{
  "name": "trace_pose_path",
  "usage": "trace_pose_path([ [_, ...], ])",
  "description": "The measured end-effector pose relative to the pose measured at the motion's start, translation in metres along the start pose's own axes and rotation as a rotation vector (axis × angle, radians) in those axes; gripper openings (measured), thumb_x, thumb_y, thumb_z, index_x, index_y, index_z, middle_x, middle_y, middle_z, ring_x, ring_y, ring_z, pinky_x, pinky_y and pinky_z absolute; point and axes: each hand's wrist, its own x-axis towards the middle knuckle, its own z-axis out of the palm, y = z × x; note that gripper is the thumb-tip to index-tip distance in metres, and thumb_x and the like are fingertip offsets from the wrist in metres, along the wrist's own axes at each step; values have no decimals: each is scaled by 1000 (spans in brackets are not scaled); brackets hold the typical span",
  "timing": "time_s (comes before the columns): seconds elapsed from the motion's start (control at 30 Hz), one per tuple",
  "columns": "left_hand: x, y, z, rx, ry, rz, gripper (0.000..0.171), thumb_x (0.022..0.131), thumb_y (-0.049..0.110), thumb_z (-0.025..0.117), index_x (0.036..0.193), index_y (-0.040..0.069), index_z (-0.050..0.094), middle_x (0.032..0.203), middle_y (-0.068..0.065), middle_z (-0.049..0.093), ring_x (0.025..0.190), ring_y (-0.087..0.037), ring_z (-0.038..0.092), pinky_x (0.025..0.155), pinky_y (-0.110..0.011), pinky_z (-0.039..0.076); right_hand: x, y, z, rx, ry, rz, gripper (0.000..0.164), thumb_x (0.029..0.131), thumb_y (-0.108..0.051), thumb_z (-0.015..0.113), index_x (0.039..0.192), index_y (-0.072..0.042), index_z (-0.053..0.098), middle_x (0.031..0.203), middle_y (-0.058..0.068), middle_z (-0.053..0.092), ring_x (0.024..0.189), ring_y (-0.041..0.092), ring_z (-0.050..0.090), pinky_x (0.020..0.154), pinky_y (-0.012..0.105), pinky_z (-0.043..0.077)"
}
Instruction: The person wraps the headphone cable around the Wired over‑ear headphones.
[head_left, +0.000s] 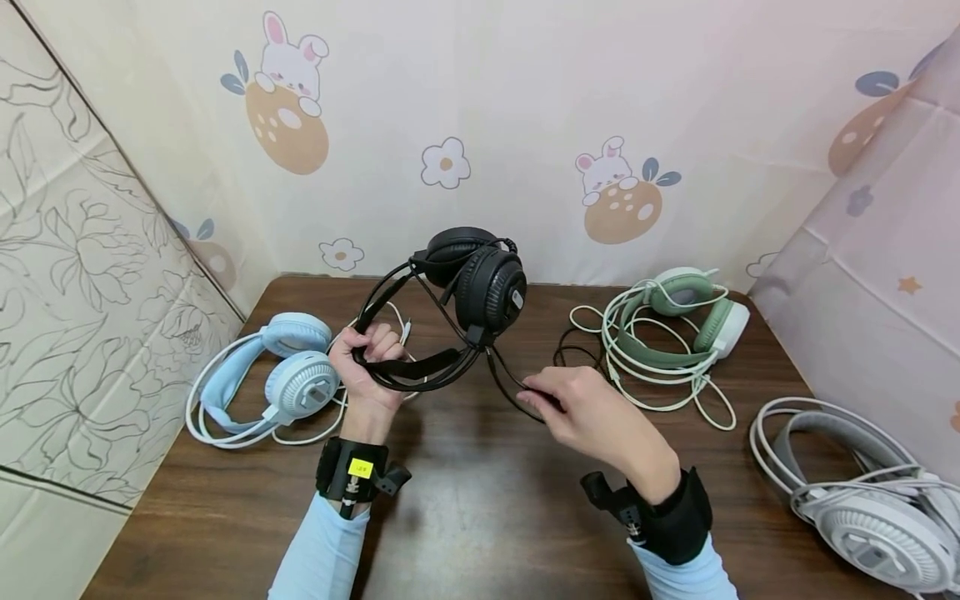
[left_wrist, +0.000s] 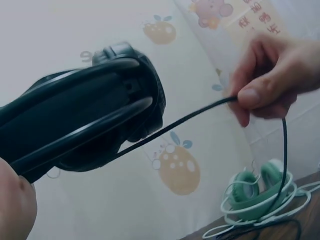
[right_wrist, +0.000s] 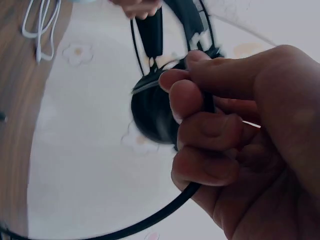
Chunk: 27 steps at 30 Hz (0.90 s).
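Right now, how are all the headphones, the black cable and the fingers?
Black headphones: held up off the table.
Black cable: gripped partway, hanging down beyond.
Left fingers: curled round the headband.
Right fingers: curled round the black cable.
Light-blue headphones: lying on the table.
Green-and-white headphones: lying on the table, cable loops around them.
Gray-and-white headphones: lying on the table, partly out of view.

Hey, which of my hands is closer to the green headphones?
Right. Your right hand pinches the black cable, in front and left of the green headphones; your left hand grips the black headphones, farther left.
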Motion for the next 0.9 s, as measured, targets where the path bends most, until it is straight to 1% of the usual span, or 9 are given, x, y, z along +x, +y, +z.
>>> trace_pose_path([
  [0.2,1,-1,6,196,14,131,31,67,0,45,62,17,19,54,6,18,47,-6,16,47,-17,14,1,-18,0,-11,-25,-12,5,88,-11,69,87,-15,67,75,-11,57,64,-3,47,60,13,41],
  [0.27,1,-1,7,257,25,164,33,65,0,46,61,17,18,54,6,18,46,-6,16,47,-17,13,0,-21,-2,-20,-33,-8,7,88,-12,69,86,-17,66,74,-13,55,64,-3,45,61,14,39],
  [0.37,0,0,8,339,45,190,36,64,-1,48,60,17,17,53,6,18,45,-6,16,47,-17,12,0,-23,-4,-34,-34,0,8,88,-12,68,85,-19,65,74,-15,53,64,-3,43,61,14,38],
  [0.43,0,1,8,411,46,196,37,64,-2,50,60,17,17,54,6,17,45,-6,17,48,-18,12,0,-23,-6,-38,-28,3,8,88,-12,68,86,-19,65,74,-15,53,64,-3,43,61,13,38],
  [0.53,0,-1,7,555,3,193,31,67,-7,41,62,16,20,55,5,16,45,-7,16,47,-19,12,-1,-22,-9,-47,-23,12,4,90,-14,66,88,-18,67,75,-15,53,65,-3,45,61,13,39],
  [0.6,1,-3,6,661,-24,195,26,69,-7,35,62,16,25,55,5,16,45,-7,15,46,-19,11,-1,-22,-10,-54,-20,19,3,90,-16,66,88,-18,67,75,-15,54,65,-2,45,61,13,39],
  [0.67,2,-6,5,736,-55,187,23,72,-7,29,64,15,30,56,4,16,44,-8,13,45,-20,10,-1,-22,-12,-63,-17,25,2,90,-17,67,88,-19,67,75,-15,55,66,-2,46,61,14,40],
  [0.73,2,-9,4,776,-73,168,23,71,-8,31,65,14,35,55,3,17,44,-8,13,44,-21,9,-2,-21,-12,-61,-12,29,3,89,-17,68,87,-19,67,74,-15,56,65,-2,46,60,14,40],
  [0.9,0,-14,1,840,-109,113,23,70,-9,32,65,14,33,56,2,16,44,-9,13,43,-23,8,-3,-19,-11,-56,-17,18,3,91,-19,67,89,-20,69,77,-15,60,67,-2,49,61,15,41],
])
